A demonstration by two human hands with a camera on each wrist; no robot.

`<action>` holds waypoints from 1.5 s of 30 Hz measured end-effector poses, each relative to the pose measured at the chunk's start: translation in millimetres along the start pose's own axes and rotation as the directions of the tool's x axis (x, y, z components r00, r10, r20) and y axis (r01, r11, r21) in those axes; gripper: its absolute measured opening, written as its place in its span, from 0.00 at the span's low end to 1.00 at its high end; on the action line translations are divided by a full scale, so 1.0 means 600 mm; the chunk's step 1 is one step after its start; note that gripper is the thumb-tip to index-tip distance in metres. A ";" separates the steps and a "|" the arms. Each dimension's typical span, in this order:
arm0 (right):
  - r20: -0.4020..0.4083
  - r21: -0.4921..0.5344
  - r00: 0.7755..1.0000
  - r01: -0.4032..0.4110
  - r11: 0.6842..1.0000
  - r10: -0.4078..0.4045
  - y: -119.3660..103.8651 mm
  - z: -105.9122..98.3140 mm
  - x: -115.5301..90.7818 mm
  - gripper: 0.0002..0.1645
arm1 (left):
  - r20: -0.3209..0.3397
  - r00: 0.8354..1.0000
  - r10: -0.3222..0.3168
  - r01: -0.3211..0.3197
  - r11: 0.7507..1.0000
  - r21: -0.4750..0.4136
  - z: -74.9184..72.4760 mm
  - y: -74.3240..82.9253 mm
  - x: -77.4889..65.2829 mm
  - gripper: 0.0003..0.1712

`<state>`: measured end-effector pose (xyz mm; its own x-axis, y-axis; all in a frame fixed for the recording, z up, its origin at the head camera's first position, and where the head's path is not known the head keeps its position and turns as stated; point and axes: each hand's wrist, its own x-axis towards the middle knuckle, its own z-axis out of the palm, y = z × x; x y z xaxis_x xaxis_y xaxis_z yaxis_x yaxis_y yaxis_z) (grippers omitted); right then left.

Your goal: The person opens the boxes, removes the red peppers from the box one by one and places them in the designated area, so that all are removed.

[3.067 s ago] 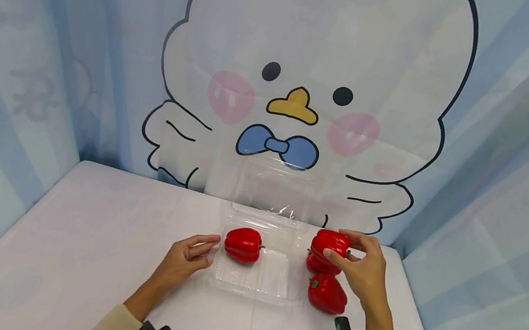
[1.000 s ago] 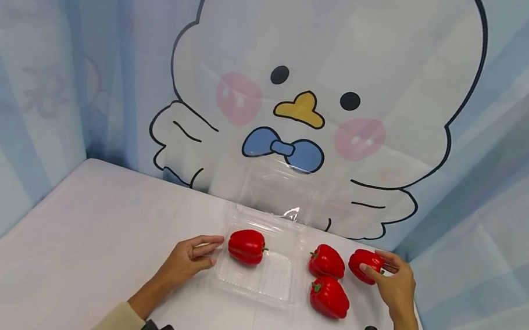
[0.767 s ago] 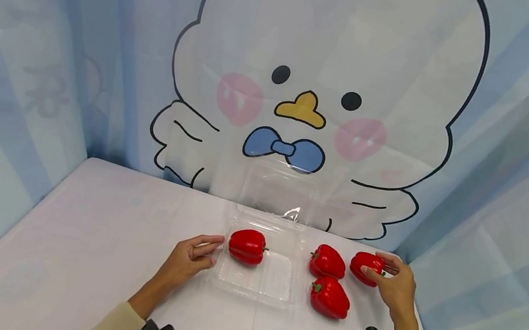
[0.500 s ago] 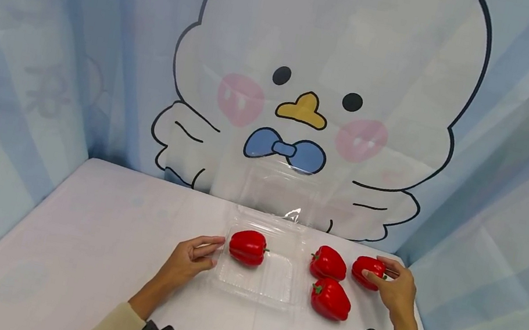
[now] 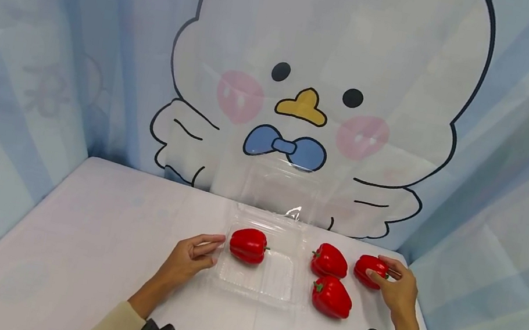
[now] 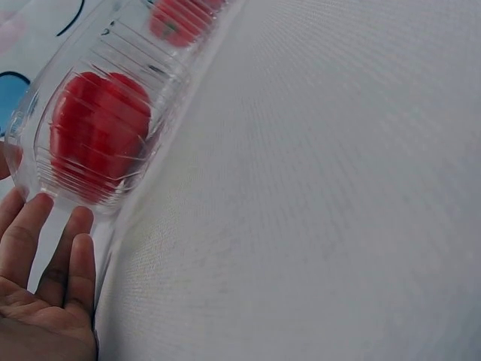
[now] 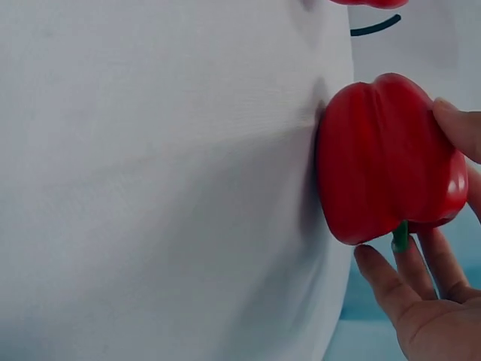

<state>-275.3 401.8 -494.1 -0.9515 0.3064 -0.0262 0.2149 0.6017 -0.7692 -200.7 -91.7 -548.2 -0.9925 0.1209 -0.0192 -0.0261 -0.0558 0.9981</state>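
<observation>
In the head view my left hand [image 5: 190, 256] rests its extended fingertips against the left side of a clear plastic clamshell box [image 5: 277, 294], whose lid stands raised at the back. Inside the box, at its left, lies a red bell pepper [image 5: 248, 245]; it shows through the ribbed plastic in the left wrist view [image 6: 99, 135]. At the far right my right hand [image 5: 399, 289] holds another red bell pepper [image 5: 369, 271] between thumb and fingers. In the right wrist view this bell pepper [image 7: 387, 154] sits against the white tabletop, its green stem toward the fingers.
Two more red bell peppers, a rear one [image 5: 329, 260] and a front one [image 5: 331, 296], lie close together between the box and my right hand. A white cloth [image 5: 120, 257] covers the table. A curtain with a printed cartoon bird [image 5: 314, 32] stands right behind.
About three seconds ago the right hand held its bell pepper in front of the rear one; it has since moved right and down to the table. The left hand stays at the box.
</observation>
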 end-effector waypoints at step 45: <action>-0.102 0.172 0.925 0.380 0.909 -0.367 -0.187 0.052 -0.116 0.33 | 0.029 0.999 0.031 -0.031 1.000 -0.007 -0.003 0.002 0.001 0.31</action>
<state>-240.1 290.2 -425.9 -0.9361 0.1377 0.3235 -0.2041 0.5363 -0.8190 -201.4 -93.6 -547.2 -0.9890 0.1474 0.0131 0.0033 -0.0668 0.9978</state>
